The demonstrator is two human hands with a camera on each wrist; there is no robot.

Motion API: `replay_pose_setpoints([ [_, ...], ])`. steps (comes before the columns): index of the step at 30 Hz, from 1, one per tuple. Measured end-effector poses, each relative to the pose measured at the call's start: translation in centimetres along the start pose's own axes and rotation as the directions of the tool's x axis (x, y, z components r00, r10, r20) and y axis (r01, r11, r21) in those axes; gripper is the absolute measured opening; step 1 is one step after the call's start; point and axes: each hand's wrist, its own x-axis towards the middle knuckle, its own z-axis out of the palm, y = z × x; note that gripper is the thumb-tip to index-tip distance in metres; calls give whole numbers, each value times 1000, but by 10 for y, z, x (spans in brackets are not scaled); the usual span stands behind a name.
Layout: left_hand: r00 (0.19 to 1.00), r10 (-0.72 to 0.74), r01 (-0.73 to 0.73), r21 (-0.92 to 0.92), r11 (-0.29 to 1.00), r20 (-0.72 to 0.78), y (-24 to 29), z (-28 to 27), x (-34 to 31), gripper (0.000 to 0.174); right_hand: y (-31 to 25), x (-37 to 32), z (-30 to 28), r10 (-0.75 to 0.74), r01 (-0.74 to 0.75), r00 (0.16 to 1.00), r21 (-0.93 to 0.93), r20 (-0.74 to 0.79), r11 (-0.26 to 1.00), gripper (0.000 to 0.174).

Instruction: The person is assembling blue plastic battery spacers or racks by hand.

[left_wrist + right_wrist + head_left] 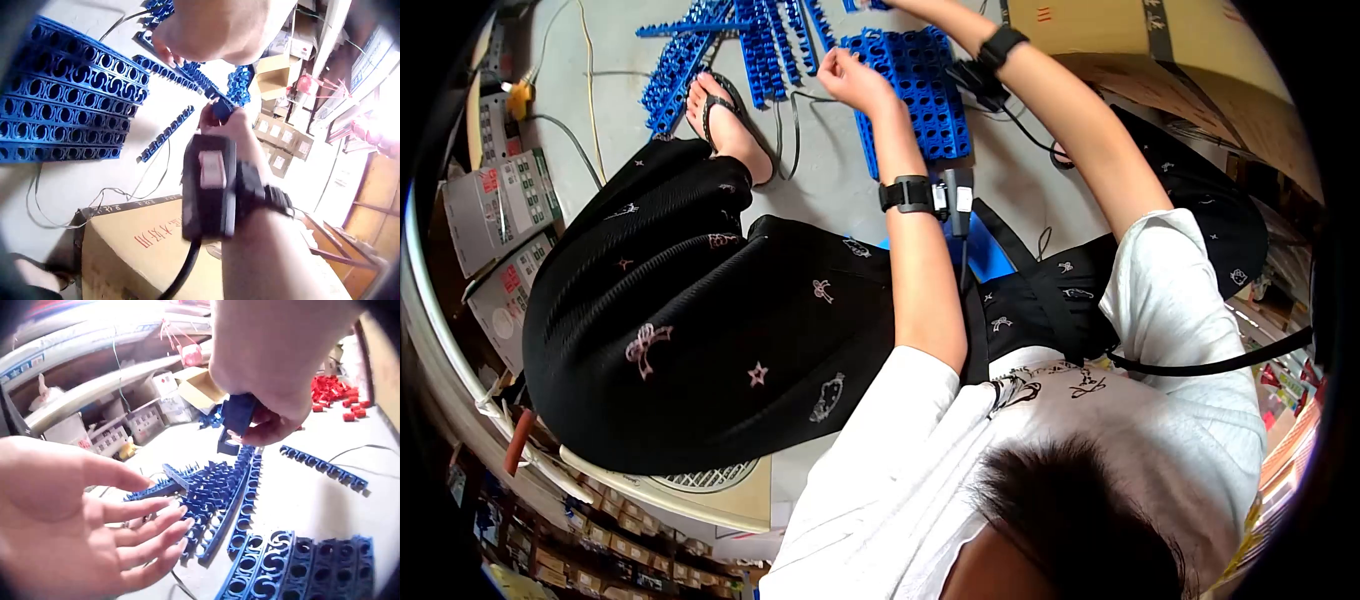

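And there's the blue block (pixel 240 417), pinched between your right hand's (pixel 275 394) thumb and fingers, above the toothed blue strips (pixel 215 487)! Your left hand (pixel 125 528) is palm open, fingers apart, beside those strips. Nearby, blue racks (pixel 265 569) show rows of round openings. Only your right wrist view catches the glossy red pieces (pixel 334 392), scattered on the pale floor (pixel 325 503).

Blue strips (pixel 905 90) look semi-glossy plastic, carton (pixel 112 250) matt cardbd., blk. garment (pixel 700 300) ribbed cloth, shirt (pixel 880 470) smoother cloth.
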Motion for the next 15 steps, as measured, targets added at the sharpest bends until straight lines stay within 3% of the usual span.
replay_pose_setpoints([
  [1, 998, -5, 7, -20, 1000, 59, 5, 0, 0, 27, 24, 8, 0, -239, 232, 969, -104, -65, 967, 38],
  [2, 986, -64, 64, 3, 998, 152, 15, 1, -1, 39, 48, 17, 0, -468, 438, 878, -221, -104, 871, 45],
  [3, 970, -117, 125, -25, 992, 212, 24, 3, -2, 47, 35, -5, -11, -313, 314, 949, -17, 43, 949, 44],
  [4, 948, -170, 188, -43, 981, 269, 31, 4, -4, 54, 27, -35, -20, -175, 140, 959, 164, 224, 976, 44],
  [5, 912, -163, 191, -37, 981, 377, 40, 5, -6, 65, 19, -58, -26, -168, 115, 944, 191, 285, 975, 41],
  [6, 918, -140, 186, -93, 978, 370, 46, 9, -9, 58, 13, -76, -31, -163, 90, 924, 218, 346, 972, 39],
  [8, 820, 29, 102, -195, 975, 572, 58, 12, -14, 48, 16, -101, -37, -73, 7, 898, 152, 433, 988, 39],
  [10, 814, 34, 50, -129, 990, 580, 64, 18, -20, 39, 20, -118, -44, -93, 7, 884, 187, 457, 982, 40],
  [15, 783, 9, 43, -68, 997, 622, 63, 21, -38, 38, 32, -139, -46, -97, -15, 934, 308, 345, 951, 38],
])
